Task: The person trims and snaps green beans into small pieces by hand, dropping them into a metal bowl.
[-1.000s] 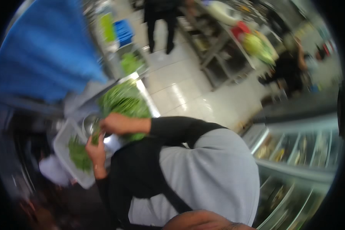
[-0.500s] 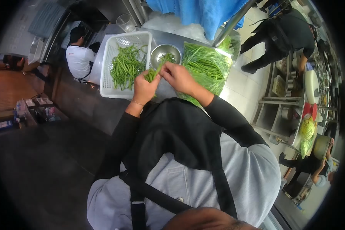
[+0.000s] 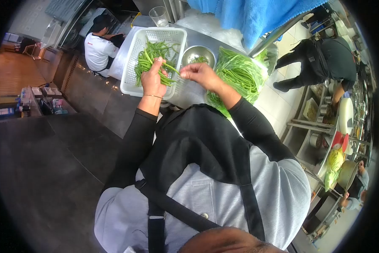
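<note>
Green beans are gripped in a bunch by the left hand, fingers closed, above the white basket. The right hand is held at one bean's tip, fingers curled; whether the tip is pinched cannot be told. The metal bowl is placed between the basket and the plastic bag.

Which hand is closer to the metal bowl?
Right. The right hand is just on the near side of the metal bowl; the left hand is farther left, over the white basket's rim.
</note>
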A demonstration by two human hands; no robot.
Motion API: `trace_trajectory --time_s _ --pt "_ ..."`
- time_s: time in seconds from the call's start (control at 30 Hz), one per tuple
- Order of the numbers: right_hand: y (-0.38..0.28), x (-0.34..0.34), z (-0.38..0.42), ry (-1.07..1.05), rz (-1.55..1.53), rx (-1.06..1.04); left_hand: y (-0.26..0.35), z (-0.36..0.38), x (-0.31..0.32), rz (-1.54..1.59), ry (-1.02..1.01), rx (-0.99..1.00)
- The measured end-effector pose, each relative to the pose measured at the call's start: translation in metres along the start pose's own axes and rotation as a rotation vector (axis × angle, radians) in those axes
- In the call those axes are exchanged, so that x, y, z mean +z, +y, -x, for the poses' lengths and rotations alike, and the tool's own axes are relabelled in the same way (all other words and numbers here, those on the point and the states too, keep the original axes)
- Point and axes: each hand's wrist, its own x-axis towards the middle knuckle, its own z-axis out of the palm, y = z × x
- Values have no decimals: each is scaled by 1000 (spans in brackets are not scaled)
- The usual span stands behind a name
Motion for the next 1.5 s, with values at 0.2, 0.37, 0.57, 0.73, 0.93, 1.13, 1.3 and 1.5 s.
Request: trace_trajectory --time_s 0.2,0.37,0.57,0.73,0.93,1.13,1.3,1.5 --pt "26 20 -2 152 -191 -21 -2 -10 -11 86 87 -34" --pt "24 21 -1 228 -301 -44 -5 -5 -9 82 68 -65" --pt "29 21 -1 142 -40 -57 -10 -6 -2 88 45 -21" --pt "25 26 2 265 26 -149 -7 1 11 47 -24 -15" --pt "29 25 -7 411 -151 -181 -19 -1 13 82 -1 -23" --pt "2 7 10 102 915 -409 -17 -2 9 -26 -18 21" --pt "7 -16 2 306 964 -443 -4 0 10 -102 -99 35" --pt "-15 -36 -23 246 357 -274 -5 18 13 -353 -376 -169"
